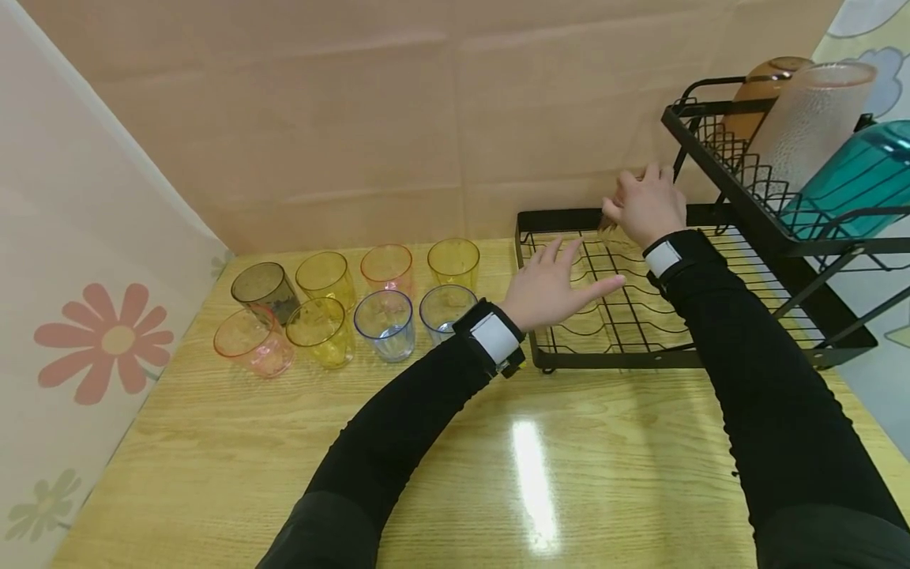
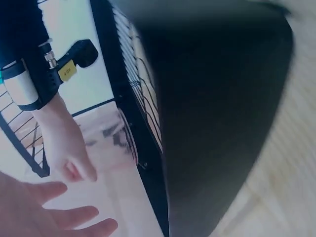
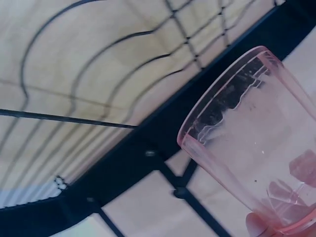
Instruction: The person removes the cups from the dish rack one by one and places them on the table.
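My right hand (image 1: 648, 209) holds a clear pink-tinted cup (image 3: 247, 138) by its base end, over the back of the black dish rack (image 1: 618, 359). In the right wrist view the cup's rim tilts toward the rack's frame and a fingertip (image 3: 256, 224) shows at the base. The hand mostly hides this cup in the head view. With fingers spread and nothing in it, my left hand (image 1: 550, 292) hovers over the rack's left side. The fingers (image 2: 74, 217) of that hand reach toward the right hand in the left wrist view.
Several tinted cups stand upright on the wooden table (image 1: 426, 466) at left, among them a yellow cup (image 1: 321, 336) and a blue-rimmed cup (image 1: 385, 328). The rack's upper tier holds an orange cup (image 1: 746, 111), a clear textured cup (image 1: 810, 118) and a teal cup (image 1: 853, 178). A beige curtain hangs behind.
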`<action>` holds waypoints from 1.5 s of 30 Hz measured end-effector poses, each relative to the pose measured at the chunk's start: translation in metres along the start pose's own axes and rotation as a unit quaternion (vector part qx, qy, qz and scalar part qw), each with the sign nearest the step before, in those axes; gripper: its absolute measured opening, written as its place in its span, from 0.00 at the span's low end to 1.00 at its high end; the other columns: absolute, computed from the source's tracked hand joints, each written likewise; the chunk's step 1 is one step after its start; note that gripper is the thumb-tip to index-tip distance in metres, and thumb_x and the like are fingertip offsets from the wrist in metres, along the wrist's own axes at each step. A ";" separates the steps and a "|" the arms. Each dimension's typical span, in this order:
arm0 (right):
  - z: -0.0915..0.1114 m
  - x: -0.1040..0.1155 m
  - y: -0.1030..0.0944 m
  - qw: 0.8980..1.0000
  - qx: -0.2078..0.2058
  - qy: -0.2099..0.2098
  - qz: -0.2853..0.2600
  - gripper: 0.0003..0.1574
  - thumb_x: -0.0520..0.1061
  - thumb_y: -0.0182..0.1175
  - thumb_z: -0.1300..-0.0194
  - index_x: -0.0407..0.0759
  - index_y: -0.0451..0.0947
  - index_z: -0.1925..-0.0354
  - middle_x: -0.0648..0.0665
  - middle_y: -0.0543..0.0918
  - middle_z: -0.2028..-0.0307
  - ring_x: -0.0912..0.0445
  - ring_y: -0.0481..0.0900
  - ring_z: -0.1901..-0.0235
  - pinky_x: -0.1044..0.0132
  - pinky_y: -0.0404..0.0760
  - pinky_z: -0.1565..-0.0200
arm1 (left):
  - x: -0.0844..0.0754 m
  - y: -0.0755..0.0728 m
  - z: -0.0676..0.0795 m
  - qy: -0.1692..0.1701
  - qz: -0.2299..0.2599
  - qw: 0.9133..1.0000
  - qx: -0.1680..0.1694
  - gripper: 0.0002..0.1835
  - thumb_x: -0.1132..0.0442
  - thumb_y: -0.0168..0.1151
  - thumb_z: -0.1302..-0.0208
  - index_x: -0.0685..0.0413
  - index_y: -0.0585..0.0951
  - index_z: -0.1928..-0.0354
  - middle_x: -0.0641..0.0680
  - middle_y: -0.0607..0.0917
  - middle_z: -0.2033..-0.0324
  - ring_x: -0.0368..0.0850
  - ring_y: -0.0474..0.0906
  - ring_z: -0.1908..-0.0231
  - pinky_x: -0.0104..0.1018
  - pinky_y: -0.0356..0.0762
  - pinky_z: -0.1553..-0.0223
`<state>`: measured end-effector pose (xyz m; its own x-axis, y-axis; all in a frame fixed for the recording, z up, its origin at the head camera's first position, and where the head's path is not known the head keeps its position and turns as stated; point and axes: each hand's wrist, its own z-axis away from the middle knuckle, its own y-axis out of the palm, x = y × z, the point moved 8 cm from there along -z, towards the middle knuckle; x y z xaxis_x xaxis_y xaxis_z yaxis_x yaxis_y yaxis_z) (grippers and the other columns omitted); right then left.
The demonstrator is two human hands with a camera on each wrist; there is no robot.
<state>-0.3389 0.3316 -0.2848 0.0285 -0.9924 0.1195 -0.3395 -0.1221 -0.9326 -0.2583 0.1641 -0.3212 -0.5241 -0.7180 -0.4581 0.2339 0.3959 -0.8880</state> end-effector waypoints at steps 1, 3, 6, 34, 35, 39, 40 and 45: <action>0.000 0.004 -0.003 1.000 -0.003 -0.004 0.002 0.22 0.54 0.51 0.28 0.34 0.69 0.57 0.24 0.66 0.54 0.27 0.63 0.49 0.33 0.73 0.62 | 0.001 -0.002 0.000 -0.003 0.033 0.999 -0.001 0.48 0.24 0.41 0.38 0.44 0.53 0.23 0.53 0.56 0.27 0.49 0.52 0.29 0.45 0.57 0.33; -0.001 0.012 -0.008 1.000 -0.010 -0.018 0.002 0.22 0.54 0.51 0.29 0.34 0.69 0.57 0.24 0.67 0.55 0.28 0.64 0.51 0.33 0.73 0.65 | 0.002 -0.005 0.001 -0.009 0.097 0.995 -0.005 0.47 0.26 0.42 0.36 0.46 0.54 0.24 0.52 0.57 0.27 0.47 0.53 0.29 0.45 0.58 0.34; 0.001 0.023 -0.016 0.999 -0.018 -0.034 0.006 0.22 0.54 0.51 0.29 0.34 0.69 0.57 0.25 0.67 0.56 0.30 0.65 0.53 0.34 0.74 0.67 | 0.005 -0.009 0.002 -0.019 0.197 0.980 -0.012 0.45 0.29 0.43 0.34 0.49 0.55 0.24 0.50 0.59 0.28 0.45 0.56 0.30 0.45 0.60 0.35; 0.046 0.104 -0.018 0.921 -0.039 0.025 -0.386 0.28 0.57 0.44 0.25 0.34 0.66 0.45 0.38 0.65 0.55 0.46 0.63 0.56 0.57 0.61 0.58 | 0.058 -0.022 0.042 -0.167 0.695 0.697 -0.061 0.41 0.29 0.40 0.33 0.31 0.45 0.23 0.64 0.42 0.26 0.67 0.45 0.30 0.66 0.48 0.35; 0.048 0.109 -0.016 0.917 -0.039 0.022 -0.396 0.28 0.57 0.44 0.25 0.34 0.66 0.45 0.38 0.65 0.55 0.46 0.63 0.56 0.57 0.61 0.58 | 0.061 -0.024 0.043 -0.167 0.691 0.700 -0.066 0.40 0.29 0.40 0.33 0.31 0.46 0.23 0.63 0.42 0.26 0.68 0.45 0.30 0.66 0.48 0.36; 0.055 0.125 -0.011 0.901 -0.042 0.011 -0.431 0.28 0.57 0.45 0.25 0.34 0.65 0.44 0.38 0.66 0.53 0.48 0.63 0.56 0.58 0.61 0.59 | 0.070 -0.034 0.046 -0.161 0.678 0.712 -0.084 0.38 0.31 0.39 0.32 0.31 0.49 0.23 0.60 0.41 0.25 0.68 0.45 0.30 0.67 0.48 0.36; 0.056 0.129 -0.011 0.896 -0.044 0.009 -0.441 0.28 0.57 0.45 0.25 0.34 0.65 0.44 0.38 0.66 0.53 0.48 0.64 0.57 0.59 0.62 0.60 | 0.072 -0.036 0.047 -0.159 0.673 0.717 -0.087 0.38 0.31 0.39 0.31 0.31 0.49 0.23 0.59 0.41 0.25 0.68 0.45 0.30 0.67 0.48 0.36; 0.063 0.147 -0.009 0.867 -0.059 -0.001 -0.495 0.27 0.55 0.46 0.25 0.34 0.64 0.45 0.39 0.65 0.51 0.51 0.65 0.59 0.62 0.66 0.61 | 0.080 -0.045 0.051 -0.161 0.655 0.732 -0.096 0.39 0.30 0.38 0.32 0.32 0.46 0.23 0.52 0.40 0.24 0.65 0.41 0.29 0.68 0.47 0.37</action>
<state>-0.2724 0.1861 -0.2801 0.3632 -0.4012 0.8409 -0.2415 -0.9122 -0.3309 -0.2693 0.0601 -0.3198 0.2746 0.2653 -0.9242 0.2275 0.9160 0.3305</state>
